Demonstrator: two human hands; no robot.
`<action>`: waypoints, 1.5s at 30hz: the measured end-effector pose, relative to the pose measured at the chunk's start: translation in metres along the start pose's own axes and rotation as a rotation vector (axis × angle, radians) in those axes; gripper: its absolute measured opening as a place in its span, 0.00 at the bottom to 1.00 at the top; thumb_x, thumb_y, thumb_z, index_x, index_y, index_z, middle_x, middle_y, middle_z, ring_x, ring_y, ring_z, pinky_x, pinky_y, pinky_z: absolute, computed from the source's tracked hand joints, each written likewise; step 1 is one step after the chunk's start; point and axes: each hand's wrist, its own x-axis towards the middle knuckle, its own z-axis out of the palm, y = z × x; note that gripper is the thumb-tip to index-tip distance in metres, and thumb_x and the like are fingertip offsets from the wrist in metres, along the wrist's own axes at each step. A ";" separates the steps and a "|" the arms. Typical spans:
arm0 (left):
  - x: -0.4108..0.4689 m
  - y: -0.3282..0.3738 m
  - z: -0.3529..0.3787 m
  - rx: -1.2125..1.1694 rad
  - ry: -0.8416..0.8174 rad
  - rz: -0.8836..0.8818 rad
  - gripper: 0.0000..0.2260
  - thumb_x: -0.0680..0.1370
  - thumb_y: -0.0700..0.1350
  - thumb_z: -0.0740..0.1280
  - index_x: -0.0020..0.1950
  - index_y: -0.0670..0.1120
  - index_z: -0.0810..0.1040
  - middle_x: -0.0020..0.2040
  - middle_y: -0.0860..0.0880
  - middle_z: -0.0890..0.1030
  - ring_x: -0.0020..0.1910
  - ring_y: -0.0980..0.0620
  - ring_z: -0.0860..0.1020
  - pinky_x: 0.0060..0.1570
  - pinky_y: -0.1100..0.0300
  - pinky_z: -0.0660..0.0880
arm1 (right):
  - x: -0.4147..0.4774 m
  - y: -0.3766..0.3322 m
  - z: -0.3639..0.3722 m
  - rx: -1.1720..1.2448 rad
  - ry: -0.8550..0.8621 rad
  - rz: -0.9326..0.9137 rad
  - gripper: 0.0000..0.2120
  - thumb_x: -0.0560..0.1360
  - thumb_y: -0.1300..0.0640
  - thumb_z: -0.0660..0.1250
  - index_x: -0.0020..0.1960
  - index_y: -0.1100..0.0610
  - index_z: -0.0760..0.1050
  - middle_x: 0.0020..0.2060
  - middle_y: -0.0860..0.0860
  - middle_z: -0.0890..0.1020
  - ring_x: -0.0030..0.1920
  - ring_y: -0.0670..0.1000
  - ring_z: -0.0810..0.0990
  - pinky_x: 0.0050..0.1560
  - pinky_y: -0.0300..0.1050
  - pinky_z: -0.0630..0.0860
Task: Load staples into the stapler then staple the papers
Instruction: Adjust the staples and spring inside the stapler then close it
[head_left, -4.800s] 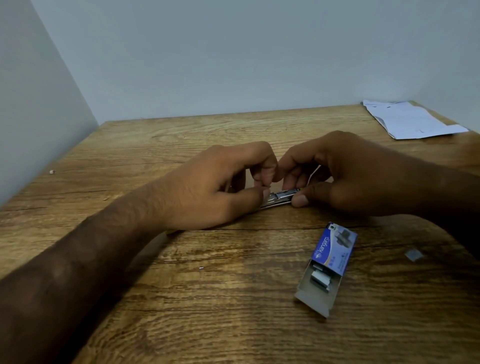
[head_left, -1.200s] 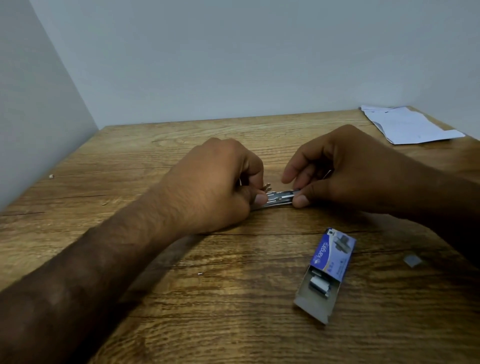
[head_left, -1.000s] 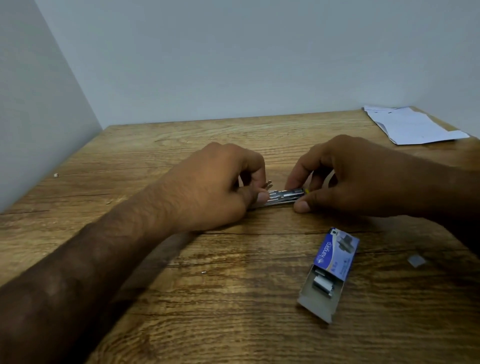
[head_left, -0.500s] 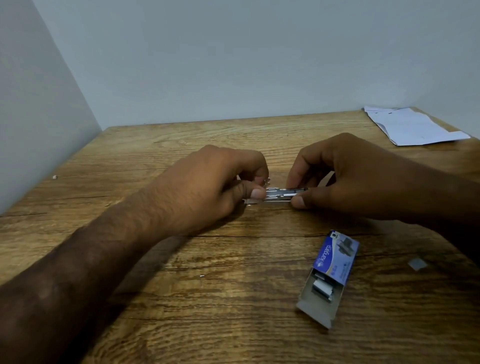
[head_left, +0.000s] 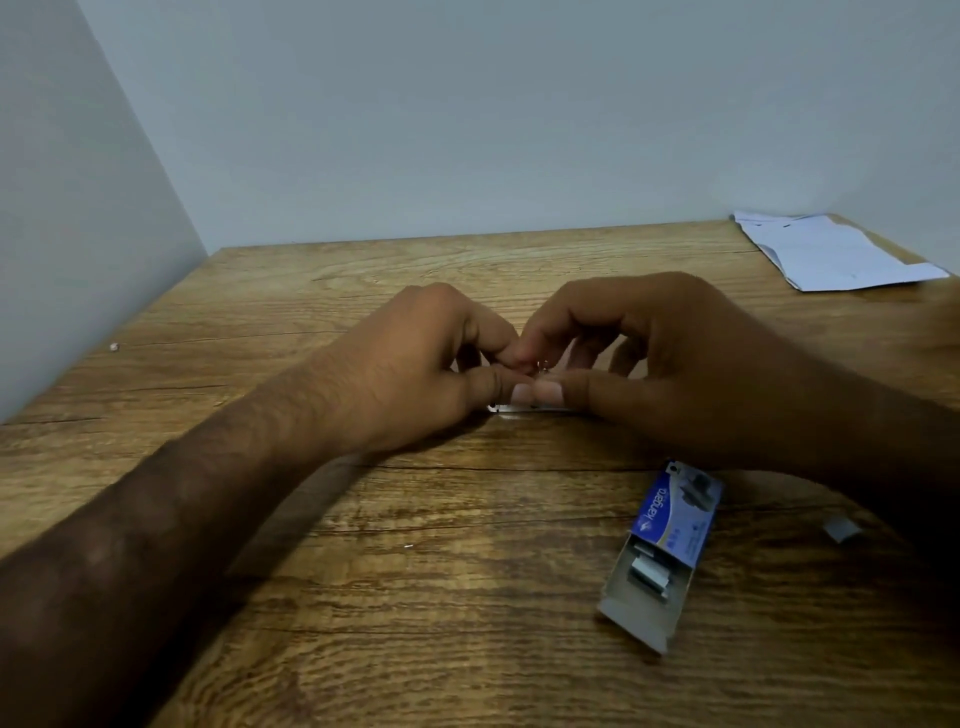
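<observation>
A small metal stapler lies on the wooden table, nearly hidden under both hands; only a thin silver edge shows. My left hand pinches its left end with thumb and fingers. My right hand pinches its right end, and the two thumbs touch above the stapler. A blue staple box lies slid open at the near right, with staple strips in its grey tray. White papers rest at the far right corner.
A small loose staple piece lies right of the box. Grey walls close the table at the back and the left. A tiny white speck sits near the left wall.
My right hand has slid left along the stapler until its thumb meets my left thumb. The visible stretch of metal between the hands has shrunk to a sliver.
</observation>
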 end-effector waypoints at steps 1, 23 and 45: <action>0.000 -0.001 -0.002 -0.028 -0.032 -0.008 0.08 0.74 0.49 0.76 0.39 0.62 0.82 0.35 0.60 0.83 0.35 0.62 0.81 0.36 0.67 0.74 | 0.000 0.000 0.002 -0.046 0.002 -0.016 0.07 0.73 0.48 0.73 0.51 0.42 0.82 0.42 0.40 0.84 0.44 0.43 0.82 0.41 0.39 0.77; 0.000 -0.003 -0.002 -0.116 -0.078 0.012 0.09 0.70 0.41 0.79 0.39 0.53 0.82 0.41 0.54 0.81 0.41 0.56 0.81 0.44 0.54 0.78 | 0.013 -0.022 0.001 -0.506 -0.157 -0.220 0.13 0.74 0.62 0.69 0.55 0.50 0.82 0.42 0.50 0.85 0.41 0.55 0.82 0.41 0.53 0.78; -0.001 -0.012 -0.006 -0.034 -0.071 0.003 0.05 0.72 0.43 0.79 0.46 0.51 0.87 0.44 0.54 0.83 0.44 0.52 0.82 0.48 0.45 0.80 | -0.004 -0.007 -0.030 -0.326 -0.350 -0.089 0.22 0.71 0.65 0.66 0.57 0.43 0.84 0.52 0.37 0.84 0.53 0.40 0.81 0.51 0.37 0.76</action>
